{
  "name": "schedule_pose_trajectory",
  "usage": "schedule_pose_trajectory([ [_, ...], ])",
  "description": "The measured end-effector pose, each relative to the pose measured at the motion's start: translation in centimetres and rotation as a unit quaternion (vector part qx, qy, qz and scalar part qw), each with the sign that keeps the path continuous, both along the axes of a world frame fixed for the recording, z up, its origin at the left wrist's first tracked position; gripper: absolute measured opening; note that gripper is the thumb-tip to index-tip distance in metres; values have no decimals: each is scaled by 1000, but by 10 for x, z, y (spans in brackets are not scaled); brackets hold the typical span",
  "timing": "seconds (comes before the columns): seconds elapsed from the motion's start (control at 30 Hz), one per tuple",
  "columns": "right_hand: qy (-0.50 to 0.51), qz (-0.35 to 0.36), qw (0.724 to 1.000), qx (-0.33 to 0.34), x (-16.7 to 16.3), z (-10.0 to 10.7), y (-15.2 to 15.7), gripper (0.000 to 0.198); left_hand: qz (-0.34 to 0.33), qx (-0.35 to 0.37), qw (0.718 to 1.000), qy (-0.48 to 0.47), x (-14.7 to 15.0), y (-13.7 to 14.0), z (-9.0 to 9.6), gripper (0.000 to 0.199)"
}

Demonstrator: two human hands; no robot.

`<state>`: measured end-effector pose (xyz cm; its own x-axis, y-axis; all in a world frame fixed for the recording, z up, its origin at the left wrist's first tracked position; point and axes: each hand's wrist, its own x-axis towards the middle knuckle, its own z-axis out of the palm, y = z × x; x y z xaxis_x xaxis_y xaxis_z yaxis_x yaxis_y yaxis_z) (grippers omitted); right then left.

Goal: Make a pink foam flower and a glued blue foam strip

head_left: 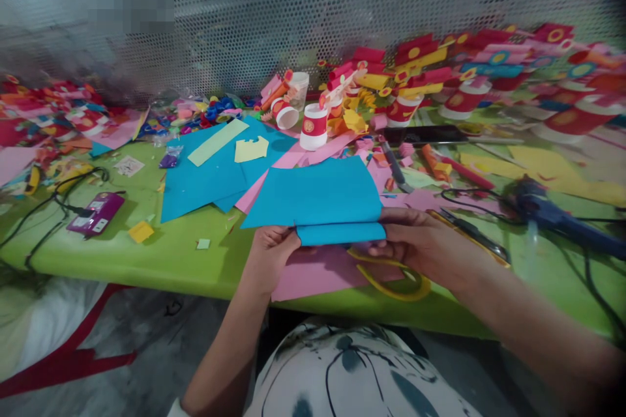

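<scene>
Between my hands is a sheet of blue paper, its near edge folded over into a strip. My left hand pinches the near left part of the fold between thumb and fingers. At the other end my right hand grips the fold, thumb on top and fingers beneath. Under the blue paper lies a pink sheet. Yellow-handled scissors rest on the table below my right hand, partly hidden by it.
Blue sheets with pale green scraps lie at the left, near a purple box with a cable. A glue gun and its cord occupy the right. Red-and-white paper cups with paper decorations line the back, before a perforated metal panel.
</scene>
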<state>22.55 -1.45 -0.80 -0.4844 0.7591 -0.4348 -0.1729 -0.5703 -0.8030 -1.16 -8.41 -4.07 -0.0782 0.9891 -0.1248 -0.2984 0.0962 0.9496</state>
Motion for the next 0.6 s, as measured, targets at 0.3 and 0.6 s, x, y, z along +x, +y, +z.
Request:
schedule_pose_trajectory([
  [0.3, 15, 14, 1000, -4, 0, 2, 0, 17, -8, 28, 999, 20, 3, -2, 3, 18],
  [0.6, 27, -11, 999, -28, 2, -1, 0, 15, -17, 48, 999, 18, 4, -2, 4, 21],
])
